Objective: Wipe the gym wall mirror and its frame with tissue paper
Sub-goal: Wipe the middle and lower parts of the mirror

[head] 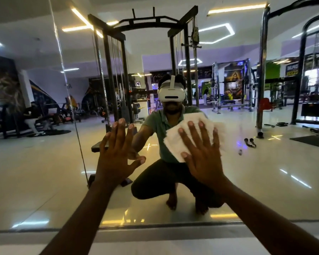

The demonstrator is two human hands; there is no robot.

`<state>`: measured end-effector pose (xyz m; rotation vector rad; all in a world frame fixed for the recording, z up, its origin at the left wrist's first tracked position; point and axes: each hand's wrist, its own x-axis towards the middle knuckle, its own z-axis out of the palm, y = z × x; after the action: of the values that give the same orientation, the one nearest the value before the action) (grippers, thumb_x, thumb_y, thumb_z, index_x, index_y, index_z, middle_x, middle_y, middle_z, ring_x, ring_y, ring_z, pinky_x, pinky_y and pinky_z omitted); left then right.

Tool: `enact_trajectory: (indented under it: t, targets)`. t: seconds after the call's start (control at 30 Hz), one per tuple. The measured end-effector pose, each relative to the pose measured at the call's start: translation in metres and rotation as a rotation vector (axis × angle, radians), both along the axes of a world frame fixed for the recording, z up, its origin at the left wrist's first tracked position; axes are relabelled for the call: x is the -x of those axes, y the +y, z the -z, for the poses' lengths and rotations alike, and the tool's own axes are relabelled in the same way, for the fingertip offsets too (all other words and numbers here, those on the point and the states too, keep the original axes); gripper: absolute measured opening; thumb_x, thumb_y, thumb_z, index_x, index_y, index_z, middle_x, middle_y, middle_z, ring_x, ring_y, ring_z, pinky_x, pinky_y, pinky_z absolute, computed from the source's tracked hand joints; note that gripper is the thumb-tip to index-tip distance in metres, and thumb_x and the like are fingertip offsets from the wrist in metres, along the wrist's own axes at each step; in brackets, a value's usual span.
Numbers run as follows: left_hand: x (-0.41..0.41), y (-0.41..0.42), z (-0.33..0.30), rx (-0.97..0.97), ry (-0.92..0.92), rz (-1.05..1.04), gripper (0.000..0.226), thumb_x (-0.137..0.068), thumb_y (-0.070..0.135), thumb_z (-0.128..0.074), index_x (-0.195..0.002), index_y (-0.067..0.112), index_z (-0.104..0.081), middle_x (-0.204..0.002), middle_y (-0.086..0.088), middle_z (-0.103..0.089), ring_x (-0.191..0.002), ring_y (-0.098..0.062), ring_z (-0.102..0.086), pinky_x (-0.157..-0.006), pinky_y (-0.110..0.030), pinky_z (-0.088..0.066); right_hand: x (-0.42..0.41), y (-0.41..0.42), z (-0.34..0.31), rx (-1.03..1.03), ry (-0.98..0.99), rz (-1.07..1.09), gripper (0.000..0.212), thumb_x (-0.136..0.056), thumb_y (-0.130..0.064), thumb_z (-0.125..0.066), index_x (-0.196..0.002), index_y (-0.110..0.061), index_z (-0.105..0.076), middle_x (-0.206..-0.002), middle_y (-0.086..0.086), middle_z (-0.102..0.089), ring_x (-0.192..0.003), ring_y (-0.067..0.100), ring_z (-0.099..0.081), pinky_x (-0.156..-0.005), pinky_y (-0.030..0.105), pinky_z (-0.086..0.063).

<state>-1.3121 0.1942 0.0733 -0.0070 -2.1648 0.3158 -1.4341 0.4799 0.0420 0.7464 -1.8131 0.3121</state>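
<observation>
The wall mirror (pixel 265 172) fills the view and reflects the gym and a crouching person. My right hand (pixel 203 151) lies flat with spread fingers on a folded white tissue paper (pixel 175 138), pressing it against the glass at centre right. My left hand (pixel 116 150) rests open on the bare glass to the left of it, fingers straight and apart, holding nothing. The mirror's bottom frame (pixel 26 230) runs as a dark strip across the lower part of the view. A vertical seam (pixel 70 100) between mirror panels stands left of my left hand.
Below the frame is a pale ledge or floor strip (pixel 155 243). Everything else is reflection: a cable machine (pixel 118 80), weight racks, benches and shiny floor tiles.
</observation>
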Motion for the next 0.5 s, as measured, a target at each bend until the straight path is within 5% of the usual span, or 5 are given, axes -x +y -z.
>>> enact_trajectory:
  t: [0.1, 0.23, 0.37, 0.5]
  targets:
    - [0.003, 0.003, 0.0, -0.008, 0.004, -0.001, 0.121, -0.08, 0.095, -0.031, -0.165, 0.016, 0.004, -0.171, -0.021, 0.006, -0.159, -0.04, 0.002, -0.125, -0.061, -0.009, 0.011, 0.053, 0.03, 0.241, -0.085, 0.123, 0.07, -0.102, -0.043, -0.038, -0.166, -0.017, -0.024, -0.175, 0.013, -0.006, -0.161, 0.041, -0.002, -0.122, 0.072, -0.009]
    - [0.01, 0.01, 0.005, -0.022, 0.01, -0.02, 0.13, -0.076, 0.099, -0.03, -0.164, 0.007, -0.004, -0.17, -0.027, 0.003, -0.157, -0.045, 0.001, -0.124, -0.066, -0.01, -0.009, -0.001, 0.03, 0.554, -0.287, 0.246, 0.078, -0.101, -0.052, -0.034, -0.168, -0.019, -0.01, -0.175, 0.016, 0.003, -0.159, 0.046, 0.004, -0.123, 0.073, -0.005]
    - [0.009, 0.007, 0.005, 0.012, -0.005, -0.037, 0.136, -0.073, 0.101, -0.029, -0.163, 0.003, -0.006, -0.169, -0.029, 0.005, -0.157, -0.047, 0.003, -0.123, -0.067, -0.011, -0.031, -0.082, 0.045, 0.306, -0.223, 0.155, 0.076, -0.105, -0.057, -0.033, -0.168, -0.023, -0.009, -0.175, 0.015, 0.003, -0.159, 0.046, 0.004, -0.123, 0.071, 0.005]
    - [0.004, 0.006, 0.003, 0.034, -0.014, -0.044, 0.138, -0.069, 0.099, -0.037, -0.164, 0.004, -0.004, -0.17, -0.026, 0.009, -0.157, -0.044, 0.006, -0.124, -0.064, -0.01, -0.023, -0.058, 0.054, -0.019, -0.047, 0.014, 0.07, -0.106, -0.052, -0.044, -0.167, -0.025, -0.021, -0.175, 0.011, -0.006, -0.161, 0.039, 0.001, -0.124, 0.071, 0.003]
